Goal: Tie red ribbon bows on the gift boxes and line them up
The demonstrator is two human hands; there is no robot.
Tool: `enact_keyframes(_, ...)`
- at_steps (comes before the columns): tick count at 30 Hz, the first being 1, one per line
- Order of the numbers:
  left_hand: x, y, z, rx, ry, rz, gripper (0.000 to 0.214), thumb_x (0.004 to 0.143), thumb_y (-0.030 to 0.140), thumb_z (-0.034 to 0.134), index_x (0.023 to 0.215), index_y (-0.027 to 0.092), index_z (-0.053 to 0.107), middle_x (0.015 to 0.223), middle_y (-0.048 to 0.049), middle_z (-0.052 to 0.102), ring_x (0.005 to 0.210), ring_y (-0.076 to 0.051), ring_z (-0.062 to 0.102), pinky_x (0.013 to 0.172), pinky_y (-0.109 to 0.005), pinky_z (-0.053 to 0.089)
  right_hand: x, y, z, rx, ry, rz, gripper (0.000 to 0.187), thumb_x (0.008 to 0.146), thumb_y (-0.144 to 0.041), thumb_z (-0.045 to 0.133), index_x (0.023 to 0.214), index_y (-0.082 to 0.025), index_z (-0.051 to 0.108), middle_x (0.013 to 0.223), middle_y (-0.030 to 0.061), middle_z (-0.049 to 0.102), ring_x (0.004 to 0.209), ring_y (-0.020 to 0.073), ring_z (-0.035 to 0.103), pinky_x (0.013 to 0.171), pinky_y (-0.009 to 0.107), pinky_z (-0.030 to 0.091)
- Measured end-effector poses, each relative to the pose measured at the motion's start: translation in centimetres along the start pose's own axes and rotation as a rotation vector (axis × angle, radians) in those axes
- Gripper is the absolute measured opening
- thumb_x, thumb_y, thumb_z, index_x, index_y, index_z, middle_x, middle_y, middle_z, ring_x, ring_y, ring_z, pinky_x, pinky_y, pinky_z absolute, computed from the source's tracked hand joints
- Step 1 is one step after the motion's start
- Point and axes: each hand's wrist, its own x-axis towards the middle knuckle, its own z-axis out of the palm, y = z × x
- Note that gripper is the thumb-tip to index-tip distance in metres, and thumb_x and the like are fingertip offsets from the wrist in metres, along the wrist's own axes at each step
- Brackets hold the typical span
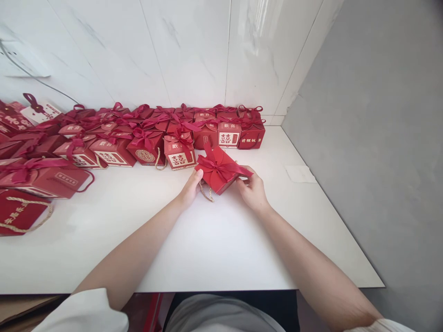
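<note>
Both my hands hold a small red gift box [218,171] tied with a red ribbon bow, just above the white table [214,240]. My left hand [191,186] grips its left side, thumb on the edge, fingers closed under it. A twisted rope handle [206,192] dangles from the box beside that hand. My right hand [252,188] pinches the box's right side near the ribbon tail. The box is tilted, its top facing me.
Several red gift boxes [180,152] with bows and gold lettering stand in rows along the back wall and spread to the left edge. A white paper scrap [300,173] lies right of my hands. A grey wall [374,138] closes the right side.
</note>
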Motion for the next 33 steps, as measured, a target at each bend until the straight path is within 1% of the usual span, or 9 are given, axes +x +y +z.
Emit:
enact_keyframes(12, -0.08, 0.08, 0.07, 0.005, 0.005, -0.008, 0.064, 0.084, 0.064, 0.063, 0.132, 0.023, 0.056, 0.131, -0.0087, 0.067, 0.130, -0.035, 0.055, 0.107, -0.050, 0.046, 0.01, -0.22, -0.02, -0.006, -0.006, -0.002, 0.037, 0.078, -0.020, 0.051, 0.113, -0.020, 0.065, 0.116, 0.0074, 0.068, 0.099, 0.0223, 0.066, 0.075, 0.034, 0.057)
enact_keyframes(18, -0.04, -0.02, -0.09, 0.029, -0.005, -0.004, 0.064, 0.083, 0.066, 0.062, 0.132, 0.024, 0.056, 0.132, -0.0086, 0.067, 0.130, -0.035, 0.056, 0.102, -0.049, 0.050, -0.02, -0.25, -0.04, -0.004, -0.015, 0.005, 0.037, 0.079, -0.019, 0.051, 0.113, -0.021, 0.065, 0.117, 0.0071, 0.068, 0.101, 0.0225, 0.066, 0.077, 0.034, 0.056)
enact_keyframes(24, -0.07, 0.03, 0.03, 0.044, -0.015, 0.005, 0.063, 0.085, 0.065, 0.060, 0.132, 0.024, 0.056, 0.131, -0.0086, 0.067, 0.131, -0.034, 0.055, 0.107, -0.050, 0.047, -0.02, -0.20, -0.08, -0.002, -0.013, -0.003, 0.036, 0.079, -0.020, 0.052, 0.113, -0.022, 0.065, 0.118, 0.0072, 0.068, 0.101, 0.0229, 0.066, 0.077, 0.034, 0.056)
enact_keyframes(26, -0.19, 0.09, 0.17, 0.086, 0.003, 0.058, 0.061, 0.085, 0.065, 0.059, 0.131, 0.023, 0.057, 0.132, -0.0093, 0.066, 0.134, -0.034, 0.052, 0.109, -0.049, 0.045, -0.12, -0.10, -0.06, 0.001, -0.017, 0.004, 0.035, 0.080, -0.021, 0.053, 0.113, -0.022, 0.065, 0.120, 0.0075, 0.068, 0.102, 0.0235, 0.066, 0.077, 0.035, 0.056)
enact_keyframes(28, -0.38, 0.25, 0.39, 0.156, 0.039, 0.192, 0.059, 0.084, 0.061, 0.064, 0.129, 0.023, 0.058, 0.135, -0.0098, 0.063, 0.137, -0.034, 0.048, 0.112, -0.047, 0.041, -0.20, 0.08, -0.05, 0.026, -0.030, 0.015, 0.033, 0.082, -0.025, 0.056, 0.113, -0.022, 0.065, 0.122, 0.0078, 0.067, 0.106, 0.0249, 0.065, 0.081, 0.037, 0.055)
enact_keyframes(31, -0.61, 0.55, 0.73, 0.238, 0.088, 0.410, 0.063, 0.077, 0.054, 0.073, 0.131, 0.024, 0.057, 0.141, -0.0104, 0.057, 0.139, -0.034, 0.045, 0.115, -0.043, 0.037, -0.10, 0.35, -0.20, 0.151, -0.061, 0.061, 0.028, 0.090, -0.039, 0.054, 0.110, -0.023, 0.066, 0.123, 0.0081, 0.068, 0.108, 0.0263, 0.065, 0.091, 0.042, 0.053)
enact_keyframes(33, -0.62, 0.65, 0.80, 0.236, 0.128, 0.471, 0.065, 0.076, 0.054, 0.074, 0.131, 0.025, 0.056, 0.142, -0.0102, 0.055, 0.140, -0.033, 0.044, 0.116, -0.043, 0.035, 0.17, 0.41, -0.38, 0.239, -0.084, 0.133, 0.036, 0.094, -0.051, 0.048, 0.109, -0.023, 0.066, 0.125, 0.0085, 0.067, 0.108, 0.0268, 0.066, 0.094, 0.044, 0.052)
